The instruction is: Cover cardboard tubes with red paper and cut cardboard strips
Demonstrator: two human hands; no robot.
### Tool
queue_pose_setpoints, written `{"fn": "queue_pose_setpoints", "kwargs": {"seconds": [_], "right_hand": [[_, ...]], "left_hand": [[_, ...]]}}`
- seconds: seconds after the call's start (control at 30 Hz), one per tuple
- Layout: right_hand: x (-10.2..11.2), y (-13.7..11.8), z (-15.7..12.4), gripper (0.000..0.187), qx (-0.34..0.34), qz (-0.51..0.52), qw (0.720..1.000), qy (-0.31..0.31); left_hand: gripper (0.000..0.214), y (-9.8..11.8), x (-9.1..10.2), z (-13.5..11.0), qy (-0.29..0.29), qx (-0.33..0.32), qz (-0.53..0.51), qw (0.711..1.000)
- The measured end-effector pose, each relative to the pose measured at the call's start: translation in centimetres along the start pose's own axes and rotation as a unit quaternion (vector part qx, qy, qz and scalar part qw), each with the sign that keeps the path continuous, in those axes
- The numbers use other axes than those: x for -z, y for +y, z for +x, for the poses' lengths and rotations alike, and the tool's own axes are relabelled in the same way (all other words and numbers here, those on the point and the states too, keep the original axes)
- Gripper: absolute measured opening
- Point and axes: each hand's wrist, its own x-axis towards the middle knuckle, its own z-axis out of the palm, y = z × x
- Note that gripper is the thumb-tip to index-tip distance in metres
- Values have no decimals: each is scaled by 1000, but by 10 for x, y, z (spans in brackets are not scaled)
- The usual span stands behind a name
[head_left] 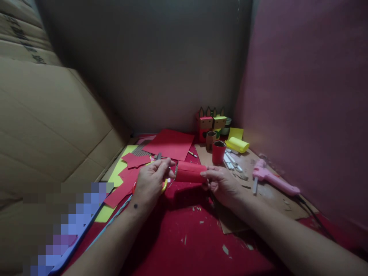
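Observation:
My left hand [151, 181] is closed around scissors [164, 186] with yellow-and-red handles, its blades at the left end of a red paper-covered tube [189, 172]. My right hand [221, 183] grips the tube's right end and holds it level above the red table cover [184, 237]. Both hands are near the middle of the view.
Red paper sheet [170, 144] and red scraps [135, 160] over yellow paper [117, 174] lie left. Behind stand a red cup-like tube [219, 152], a yellow roll [237, 145] and small cardboard figures [211, 123]. A pink glue gun [273, 179] lies right on cardboard. Cardboard wall left, pink wall right.

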Motion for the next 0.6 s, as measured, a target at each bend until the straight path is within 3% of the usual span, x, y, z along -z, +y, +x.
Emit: {"fn": "queue_pose_setpoints", "kwargs": {"seconds": [0.13, 0.33, 0.4, 0.5, 0.6], "right_hand": [[4, 0, 1, 10, -9, 15, 1000, -14], [3, -3, 2, 12, -43, 83, 996, -13], [1, -5, 2, 12, -59, 101, 993, -12], [1, -6, 1, 14, -84, 123, 989, -2], [3, -3, 2, 14, -102, 137, 985, -5]], "left_hand": [[37, 5, 7, 3, 13, 6, 13, 1000], [26, -8, 7, 10, 0, -2, -27, 1000], [34, -13, 6, 12, -10, 16, -73, 997], [53, -14, 6, 12, -60, 12, -161, 985], [65, -6, 8, 4, -178, 1, -189, 966]]}}
